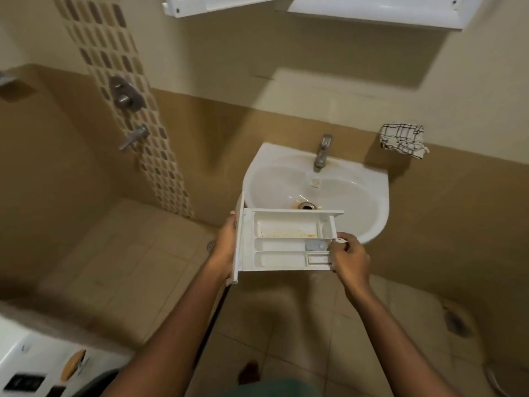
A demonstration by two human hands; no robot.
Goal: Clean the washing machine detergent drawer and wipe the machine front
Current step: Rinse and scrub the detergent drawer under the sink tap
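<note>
The detergent drawer [286,242] was held level over the front rim of the sink [357,179]. Its far edge lay across the basin just short of the drain [307,206], and its near edge hung out past the rim above the floor [128,253]. Whether it touched the sink could not be told.

Both hands were clamped on the drawer. The left hand [224,245] gripped the upright front panel at the end left of the sink's middle. The right hand [347,259] pinched the opposite end wall with curled fingers, just in front of the rim.

Left of the sink, bare tiled floor ran back to the wall, where a shower valve [124,94] and spout [134,137] stood out. A tap [322,151] rose at the back of the sink. A checked cloth [402,138] hung on the wall to the sink's right, and a white cabinet [372,10] overhung from well above. The washing machine [34,365] sat well apart, to the near left of the sink.

The drawer had three long compartments. The widest, nearest the drain, held orange-brown residue along its bottom. The middle one had a pale bluish cap at its right end. The nearest one had a small rectangular insert at its right end and a faint stain at its left. The basin showed rusty staining around the drain.
</note>
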